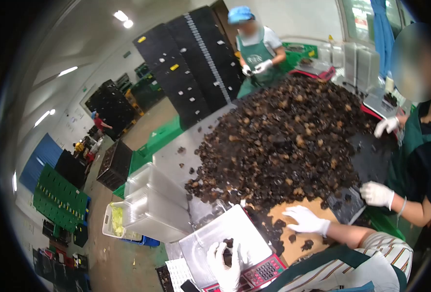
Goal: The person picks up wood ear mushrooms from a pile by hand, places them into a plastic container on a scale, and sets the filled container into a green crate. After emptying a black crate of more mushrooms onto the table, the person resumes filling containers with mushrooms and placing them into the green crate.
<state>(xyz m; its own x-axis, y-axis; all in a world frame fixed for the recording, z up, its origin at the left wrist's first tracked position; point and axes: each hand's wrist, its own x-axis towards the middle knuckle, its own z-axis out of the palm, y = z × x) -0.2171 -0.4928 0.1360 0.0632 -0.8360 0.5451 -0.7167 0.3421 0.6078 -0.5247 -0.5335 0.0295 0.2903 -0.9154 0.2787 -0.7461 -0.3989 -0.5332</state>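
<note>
My left hand [223, 266], in a white glove, is above the scale [261, 272] with its fingers curled. Dark brown pieces [229, 242], which look like mushrooms, show between its fingers and thumb. A clear plastic box [200, 250] appears to sit on the scale beside this hand. My right hand [303, 220], also gloved in white, reaches over a brown cardboard sheet [293, 249] with its fingers spread and nothing in them. Loose dark pieces [307, 245] lie on the cardboard around it. Beyond both hands rises a large heap of the same pieces [278, 141].
Stacked clear plastic boxes [159, 204] stand left of the scale. A co-worker [419, 151] with gloved hands is at the right table edge; another [259, 53] stands at the far side. A second scale [380, 104] is at the far right. Black crates [191, 63] are piled behind.
</note>
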